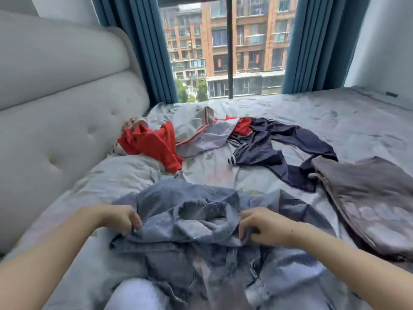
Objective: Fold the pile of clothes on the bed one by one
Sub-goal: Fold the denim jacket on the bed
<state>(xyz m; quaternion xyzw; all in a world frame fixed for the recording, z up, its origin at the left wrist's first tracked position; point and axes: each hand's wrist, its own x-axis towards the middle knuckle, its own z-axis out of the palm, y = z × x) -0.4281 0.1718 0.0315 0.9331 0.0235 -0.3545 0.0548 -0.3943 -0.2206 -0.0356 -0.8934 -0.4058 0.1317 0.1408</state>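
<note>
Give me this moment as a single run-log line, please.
left hand grips denim shirt | right hand grips same | red garment, navy trousers unfolded on bed

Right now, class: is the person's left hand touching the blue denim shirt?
Touching. The head view shows the left hand pinching the blue denim shirt at its edge.

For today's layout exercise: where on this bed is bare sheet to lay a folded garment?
Bare: far right of the bed, beyond the navy garment. Crowded: the denim garment, red garment and grey-brown garment.
</note>
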